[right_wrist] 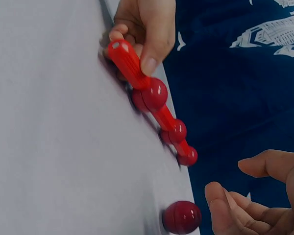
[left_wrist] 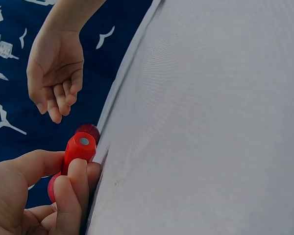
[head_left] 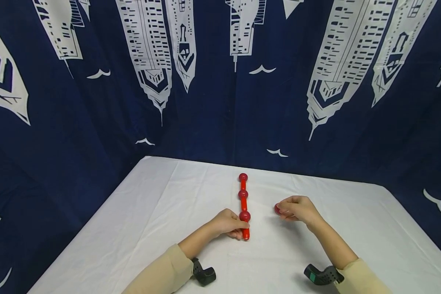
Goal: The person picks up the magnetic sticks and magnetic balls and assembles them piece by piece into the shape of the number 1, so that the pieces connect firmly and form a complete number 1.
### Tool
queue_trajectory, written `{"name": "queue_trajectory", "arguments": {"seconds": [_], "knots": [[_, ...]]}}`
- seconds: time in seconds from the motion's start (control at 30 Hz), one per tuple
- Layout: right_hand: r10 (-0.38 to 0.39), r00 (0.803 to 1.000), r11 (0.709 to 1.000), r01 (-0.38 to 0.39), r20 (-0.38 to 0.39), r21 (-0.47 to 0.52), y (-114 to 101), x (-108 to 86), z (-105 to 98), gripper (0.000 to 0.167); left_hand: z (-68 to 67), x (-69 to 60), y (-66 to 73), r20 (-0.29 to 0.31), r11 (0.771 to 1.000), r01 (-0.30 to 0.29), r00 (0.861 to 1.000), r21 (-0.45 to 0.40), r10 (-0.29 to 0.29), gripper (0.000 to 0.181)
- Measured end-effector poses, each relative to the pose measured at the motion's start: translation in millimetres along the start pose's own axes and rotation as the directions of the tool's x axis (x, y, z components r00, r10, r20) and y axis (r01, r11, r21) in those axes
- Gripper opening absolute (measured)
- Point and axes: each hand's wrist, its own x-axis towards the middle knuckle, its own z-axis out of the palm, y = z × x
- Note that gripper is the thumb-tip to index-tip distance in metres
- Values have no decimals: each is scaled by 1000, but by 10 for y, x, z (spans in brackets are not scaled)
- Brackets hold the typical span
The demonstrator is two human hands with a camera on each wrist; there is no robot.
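Observation:
A straight chain of red balls and rods lies on the white table, its farthest ball (head_left: 243,177) toward the back. My left hand (head_left: 228,223) pinches the nearest red rod (right_wrist: 126,63) between thumb and fingers, just below the nearest ball (head_left: 244,216). That rod's free end carries a small silver disc (left_wrist: 83,141). Right of the chain, a loose red ball (right_wrist: 182,217) rests on the table. Beside it my right hand (head_left: 300,210) hovers with loosely bent fingers; in the right wrist view a gap separates its fingertips (right_wrist: 214,192) from the ball.
A white cloth covers the table (head_left: 161,228). Behind it hangs a dark blue curtain (head_left: 213,122) printed with white buildings and birds. Each wrist wears a black device, one at the left sleeve (head_left: 205,276) and one at the right (head_left: 321,275).

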Motion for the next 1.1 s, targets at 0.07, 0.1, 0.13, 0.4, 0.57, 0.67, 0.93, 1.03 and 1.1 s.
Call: {"name": "queue_trajectory", "arguments": {"seconds": [0.07, 0.1, 0.13, 0.4, 0.57, 0.67, 0.93, 1.03, 1.1], "knots": [[9, 1000, 999, -10, -11, -32, -12, 30, -56, 33, 2, 0, -1, 2, 1000, -1, 1000, -4, 1, 26], [11, 1000, 999, -12, -16, -47, -13, 44, -79, 34, 2, 2, -3, 3, 1000, -1, 1000, -5, 1, 25], [14, 1000, 998, -16, -23, -60, -10, 61, -97, 34, 2, 3, -6, 3, 1000, 0, 1000, -8, 0, 25], [20, 998, 991, -27, -57, -133, 105, 179, -157, 34, 3, 10, -39, 5, 1000, 3, 1000, -26, -3, 25], [39, 995, 975, -59, -95, -212, 211, 240, -124, 40, 7, 11, -53, 3, 999, 6, 1000, -33, -6, 25], [44, 994, 963, -70, -104, -259, 247, 258, -85, 45, 5, 5, -50, 4, 999, 5, 1000, -32, -5, 25], [17, 994, 936, -53, -104, -347, 300, 282, 8, 48, -2, -5, -48, 9, 999, -5, 1000, -37, 5, 25], [18, 994, 935, -54, -105, -351, 317, 284, 35, 45, -2, 0, -52, 9, 999, -7, 1000, -40, 7, 25], [24, 994, 934, -61, -108, -353, 332, 286, 56, 45, -1, 4, -53, 8, 999, -7, 1000, -42, 8, 25]]}}
